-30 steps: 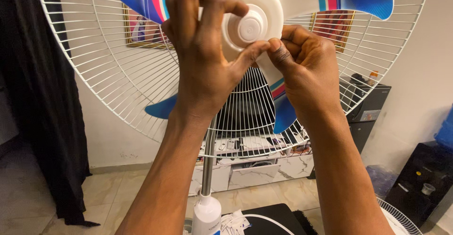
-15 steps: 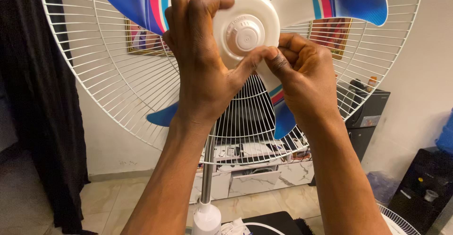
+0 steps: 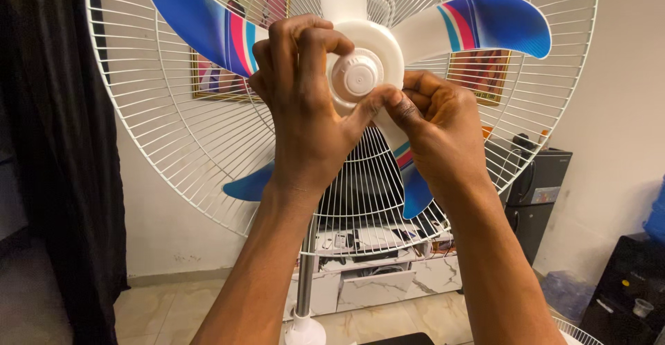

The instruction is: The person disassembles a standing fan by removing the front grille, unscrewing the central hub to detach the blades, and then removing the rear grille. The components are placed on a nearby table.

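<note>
While my two hands meet at the middle of a standing fan, the small white ribbed blade cap [image 3: 357, 75] sits dead centre on the white blade hub [image 3: 377, 47], at the top of my view. My left hand [image 3: 308, 109] curls over the hub from the left, fingers bent above the cap and thumb pressed up beneath it, so it pinches the cap's rim. My right hand [image 3: 436, 127] is closed into a loose fist just right of and below the cap, its thumb tip touching my left thumb and pressing on the lower edge of the hub.

As I judge it, the blade is seated on its shaft and the cap is on the hub; the front of the fan is open, with no front guard fitted. Whether the cap is fully tight I cannot tell.

Around the hub spread blue fan blades [image 3: 499, 19] with pink and white stripes, in front of the white wire rear guard [image 3: 173, 151]. The lower blade is partly hidden by my right hand. The fan pole [image 3: 307, 276] drops between my forearms; its base is cut off. Behind are a framed picture [image 3: 485, 71], a dark curtain [image 3: 55, 179] at left and a low marble-patterned cabinet [image 3: 377, 282].
</note>
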